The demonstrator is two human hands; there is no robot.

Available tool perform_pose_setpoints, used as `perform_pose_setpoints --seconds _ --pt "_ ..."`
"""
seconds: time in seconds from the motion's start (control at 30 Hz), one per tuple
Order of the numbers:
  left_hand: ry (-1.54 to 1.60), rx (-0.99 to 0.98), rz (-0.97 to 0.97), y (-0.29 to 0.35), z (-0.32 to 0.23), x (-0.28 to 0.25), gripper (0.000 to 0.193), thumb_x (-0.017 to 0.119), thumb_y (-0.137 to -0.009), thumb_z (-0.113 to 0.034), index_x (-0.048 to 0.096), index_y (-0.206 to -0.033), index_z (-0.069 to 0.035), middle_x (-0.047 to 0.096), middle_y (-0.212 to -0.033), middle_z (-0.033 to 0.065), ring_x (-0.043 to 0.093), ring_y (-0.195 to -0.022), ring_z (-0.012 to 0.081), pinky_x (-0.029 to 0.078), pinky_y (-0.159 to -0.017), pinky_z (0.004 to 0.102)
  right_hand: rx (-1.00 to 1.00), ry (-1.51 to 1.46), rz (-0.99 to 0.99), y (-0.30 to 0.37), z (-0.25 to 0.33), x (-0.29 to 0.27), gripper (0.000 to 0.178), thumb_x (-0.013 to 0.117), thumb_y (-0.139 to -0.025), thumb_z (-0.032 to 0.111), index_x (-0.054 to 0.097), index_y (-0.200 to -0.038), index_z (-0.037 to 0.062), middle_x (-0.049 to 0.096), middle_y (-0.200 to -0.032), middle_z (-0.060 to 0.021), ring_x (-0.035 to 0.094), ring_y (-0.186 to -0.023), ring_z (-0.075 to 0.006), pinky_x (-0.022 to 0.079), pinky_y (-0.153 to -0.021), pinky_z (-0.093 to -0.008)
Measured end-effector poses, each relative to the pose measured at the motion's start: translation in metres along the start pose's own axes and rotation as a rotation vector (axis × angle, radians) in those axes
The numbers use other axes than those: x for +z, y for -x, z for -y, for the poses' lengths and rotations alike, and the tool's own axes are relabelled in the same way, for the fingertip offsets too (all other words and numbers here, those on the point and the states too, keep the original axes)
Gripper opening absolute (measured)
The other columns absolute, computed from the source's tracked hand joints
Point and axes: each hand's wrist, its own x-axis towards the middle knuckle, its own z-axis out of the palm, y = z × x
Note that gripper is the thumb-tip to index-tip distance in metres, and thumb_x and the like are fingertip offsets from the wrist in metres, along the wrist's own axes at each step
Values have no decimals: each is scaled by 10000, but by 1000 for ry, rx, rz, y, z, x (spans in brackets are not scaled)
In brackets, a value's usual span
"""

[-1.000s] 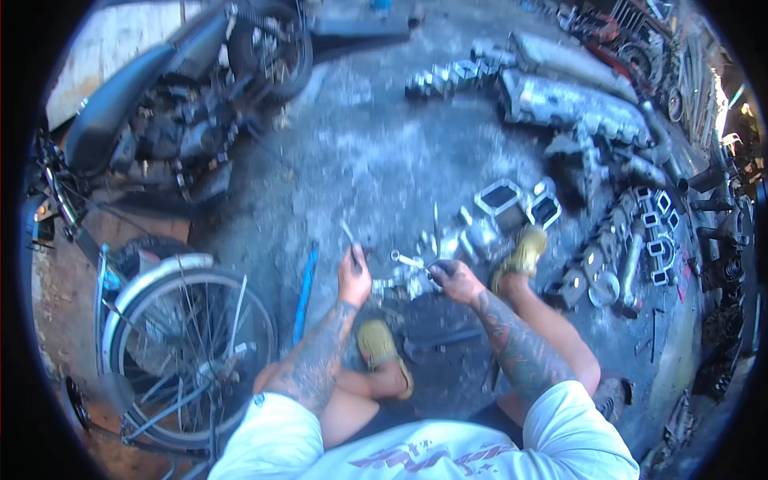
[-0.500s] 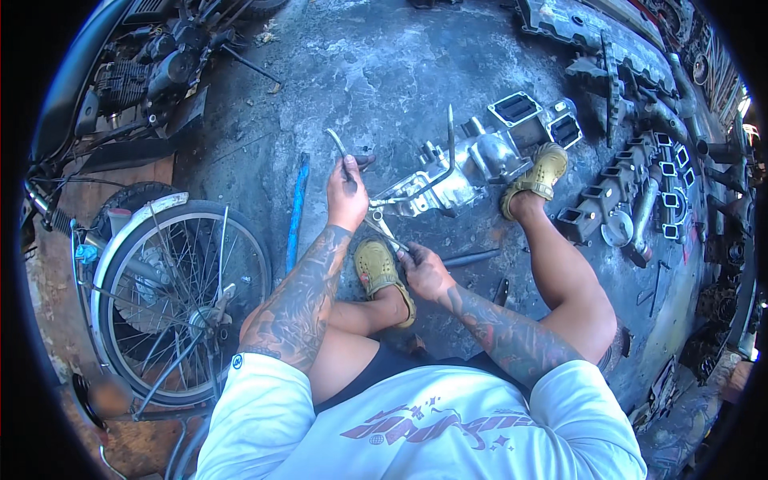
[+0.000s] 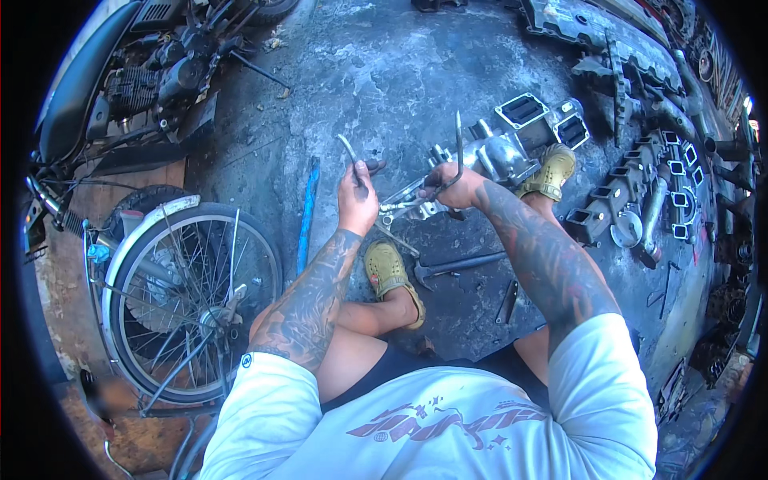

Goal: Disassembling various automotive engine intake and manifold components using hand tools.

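My left hand [image 3: 358,198] is closed around a curved metal rod [image 3: 346,149] whose bent end sticks up past the fingers. A dark stub beside that thumb is too unclear to name. My right hand [image 3: 454,186] is wrapped round a bent metal bar [image 3: 459,140], which rises above the knuckles. Behind the right hand lies a silver metal casting [image 3: 502,157] with a flanged, rectangular opening [image 3: 522,111] at its far end. A wrench [image 3: 397,238] slants down from the near end of the casting, below my left hand. Where both held pieces meet the casting is partly hidden.
A hammer-like tool [image 3: 464,262] lies near my sandal [image 3: 386,268]. A blue bar [image 3: 308,216] is on the floor at left, beside a bicycle wheel [image 3: 192,296]. Motorcycle parts [image 3: 152,88] stand far left. Metal manifolds [image 3: 612,192] lie along the right.
My right hand has left the wrench and moved up and away onto the bent bar. The hammer-like tool is now more exposed. My left hand keeps hold of the curved rod.
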Motion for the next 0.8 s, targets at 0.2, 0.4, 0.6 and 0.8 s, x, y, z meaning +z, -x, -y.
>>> perform_pose_setpoints --seconds 0.2,0.4,0.6,0.8 --pt "-129 6 -61 2 -5 -4 415 322 -991 -291 626 -948 -11 668 -933 146 626 -889 260 447 -803 343 275 -696 -314 8 -21 16 445 585 -863 428 654 -882 -11 616 -723 -77 554 -685 -163 447 -640 -309" --pt "-62 31 -42 -1 -6 -2 417 312 -994 -286 605 -939 6 670 -940 139 628 -895 249 448 -811 338 400 -880 -167 81 18 77 379 485 -940 354 585 -1014 -4 561 -670 -35 483 -642 -91 408 -570 -275" --pt "-79 -13 -20 1 -5 -3 419 307 -995 -292 585 -925 12 673 -940 136 634 -918 252 449 -826 337 307 -1041 -195 86 43 151 287 463 -954 225 567 -1039 -29 634 -826 -127 567 -756 -180 459 -725 -320" --pt "-82 -14 -18 1 -5 -2 423 309 -993 -306 585 -925 7 673 -940 134 632 -917 261 449 -821 338 376 -800 -296 75 44 159 306 476 -936 253 577 -1006 -28 629 -875 -212 600 -798 -301 453 -750 -356"
